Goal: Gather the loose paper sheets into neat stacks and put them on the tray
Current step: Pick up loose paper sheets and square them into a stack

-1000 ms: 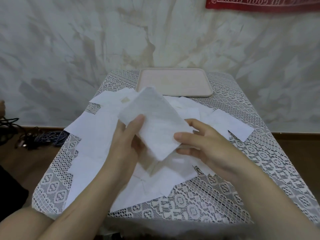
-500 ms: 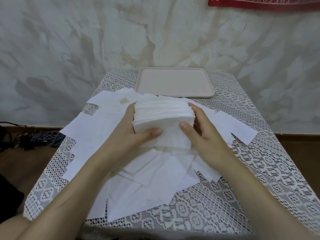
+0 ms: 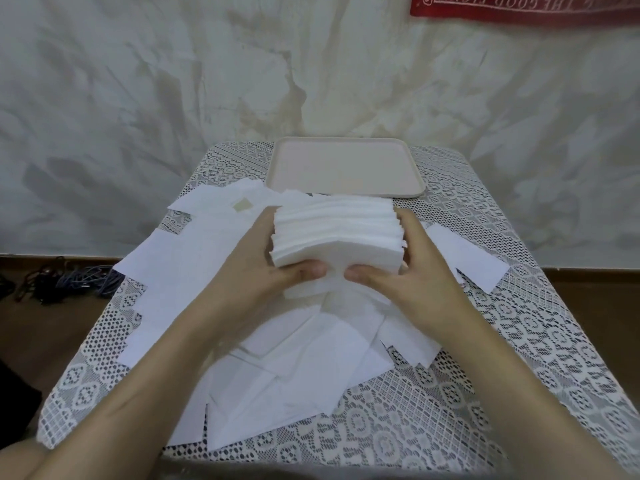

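White lace cloth covers the counter (image 3: 519,341), which stands against a mottled grey-white wall (image 3: 138,98). A red banner with pale lettering (image 3: 519,10) hangs at 1 o'clock along the top edge. At 12 o'clock on the counter sits a pale beige rectangular tray (image 3: 346,168) with nothing on it.

Just below the tray, at the counter's centre, a thick stack of white paper sheets (image 3: 336,233) is held clear of the cloth. The left grip (image 3: 256,268) clasps its 9 o'clock side and the right grip (image 3: 412,271) its 3 o'clock side, both thumbs pressing the near edge.

Loose white paper sheets (image 3: 194,265) lie scattered and overlapping under the stack, from 9 o'clock round to 3 o'clock. A tangle of dark cables (image 3: 69,280) lies on the brown floor (image 3: 34,334) at 9 o'clock.
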Action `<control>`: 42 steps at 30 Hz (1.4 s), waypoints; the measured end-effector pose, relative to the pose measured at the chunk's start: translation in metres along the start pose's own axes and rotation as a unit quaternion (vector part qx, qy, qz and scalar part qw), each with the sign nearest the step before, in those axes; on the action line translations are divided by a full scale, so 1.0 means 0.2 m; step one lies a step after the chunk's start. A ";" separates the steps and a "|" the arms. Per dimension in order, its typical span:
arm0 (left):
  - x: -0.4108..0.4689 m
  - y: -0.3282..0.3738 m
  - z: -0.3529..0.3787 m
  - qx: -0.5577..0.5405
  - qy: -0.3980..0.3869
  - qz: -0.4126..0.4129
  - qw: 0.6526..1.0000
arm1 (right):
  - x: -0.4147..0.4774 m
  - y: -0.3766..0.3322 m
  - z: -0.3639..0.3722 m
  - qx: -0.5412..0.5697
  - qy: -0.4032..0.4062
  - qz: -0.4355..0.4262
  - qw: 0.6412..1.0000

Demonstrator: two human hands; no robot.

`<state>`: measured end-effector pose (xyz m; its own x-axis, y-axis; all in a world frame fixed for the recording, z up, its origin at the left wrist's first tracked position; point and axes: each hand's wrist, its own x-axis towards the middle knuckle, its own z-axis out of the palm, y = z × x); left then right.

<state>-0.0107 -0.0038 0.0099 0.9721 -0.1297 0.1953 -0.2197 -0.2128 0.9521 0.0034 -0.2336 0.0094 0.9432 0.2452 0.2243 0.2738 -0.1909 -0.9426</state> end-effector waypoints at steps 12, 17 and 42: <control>0.17 0.05 0.15 0.026 -0.105 0.032 0.994 | 0.04 0.06 -0.13 -0.030 0.023 0.022 0.999; 0.17 0.14 0.16 -0.002 -0.135 0.052 0.989 | 0.06 0.08 -0.10 -0.023 0.024 0.029 0.999; 0.08 -0.01 0.12 -0.140 -0.089 -0.034 0.986 | -0.01 -0.05 -0.07 0.080 0.035 0.005 0.996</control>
<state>0.0036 -0.0281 0.0066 0.9484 -0.2983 0.1073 -0.0982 0.0452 0.9941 0.0013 -0.2448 0.0211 0.9580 0.1756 0.2267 0.2366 -0.0370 -0.9709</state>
